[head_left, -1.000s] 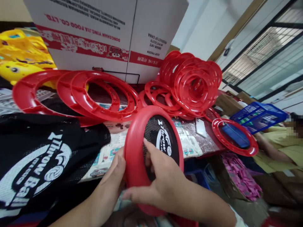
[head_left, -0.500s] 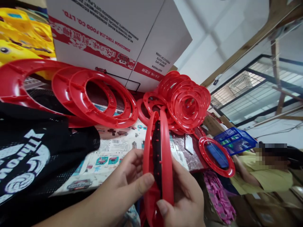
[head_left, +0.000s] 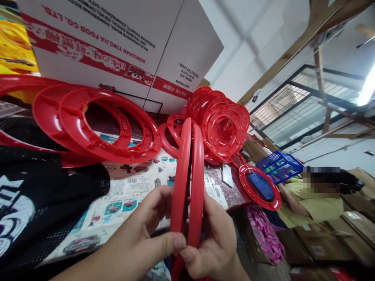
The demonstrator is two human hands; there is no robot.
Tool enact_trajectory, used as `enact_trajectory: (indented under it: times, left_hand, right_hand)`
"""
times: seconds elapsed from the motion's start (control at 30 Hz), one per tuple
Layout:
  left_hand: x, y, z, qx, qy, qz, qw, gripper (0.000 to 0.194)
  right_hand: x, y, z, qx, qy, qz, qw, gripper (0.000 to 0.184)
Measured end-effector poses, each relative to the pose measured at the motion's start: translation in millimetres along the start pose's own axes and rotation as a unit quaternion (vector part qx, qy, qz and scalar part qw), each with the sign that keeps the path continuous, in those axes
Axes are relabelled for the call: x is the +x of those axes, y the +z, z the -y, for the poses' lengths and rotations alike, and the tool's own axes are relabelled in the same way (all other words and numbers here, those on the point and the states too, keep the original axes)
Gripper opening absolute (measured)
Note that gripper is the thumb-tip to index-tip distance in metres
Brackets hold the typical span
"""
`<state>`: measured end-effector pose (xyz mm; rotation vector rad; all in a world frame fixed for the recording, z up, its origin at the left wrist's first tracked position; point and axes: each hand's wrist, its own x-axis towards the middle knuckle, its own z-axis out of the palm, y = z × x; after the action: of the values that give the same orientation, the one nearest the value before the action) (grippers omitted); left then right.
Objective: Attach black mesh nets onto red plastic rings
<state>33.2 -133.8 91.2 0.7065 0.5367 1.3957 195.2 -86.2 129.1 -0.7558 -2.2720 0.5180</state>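
Upright in front of me are two red plastic ring halves, seen edge-on, with a narrow dark gap between them. My left hand point(head_left: 150, 224) is closed on the left ring half point(head_left: 180, 183), fingers behind it and thumb across its near edge. Gripping the right ring half point(head_left: 197, 183) from its outer side is my right hand point(head_left: 218, 232), its thumb near the bottom of the seam. The thumb tips almost meet there. Beyond them, large red rings point(head_left: 68, 121) lie overlapped at the left, and a pile of smaller red rings point(head_left: 225, 132) stands behind.
A white printed carton point(head_left: 117, 35) stands at the back. Black mesh fabric point(head_left: 67, 195) covers the left side. A phone point(head_left: 227, 175) lies on the dark red tabletop point(head_left: 215, 183). To the right are a blue basket point(head_left: 278, 166), pink pieces point(head_left: 265, 234) and a person in yellow point(head_left: 313, 207).
The two ring halves have come closer together, and the black part between them is now mostly hidden. Both hands have tightened around them. The view has shifted slightly right.
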Motion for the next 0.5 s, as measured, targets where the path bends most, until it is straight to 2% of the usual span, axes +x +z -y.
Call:
enact_trajectory:
  times: [0.1,0.3,0.5]
  left_hand:
    - [3.1,-2.5,1.7,0.003,0.01,0.017,1.0,0.04]
    - [6.4,-1.7,-3.1,0.017,-0.002,0.018,1.0,0.039]
    - [6.7,-1.5,-5.0,0.016,-0.001,0.029,0.999,0.039]
  right_hand:
    - [3.3,-2.8,-3.2,0.018,-0.001,0.026,0.999,0.084]
    - [7.3,-1.2,-9.7,0.036,0.074,0.035,0.996,0.105]
    - [11.4,-0.4,-21.6,0.027,0.056,0.051,0.997,0.117]
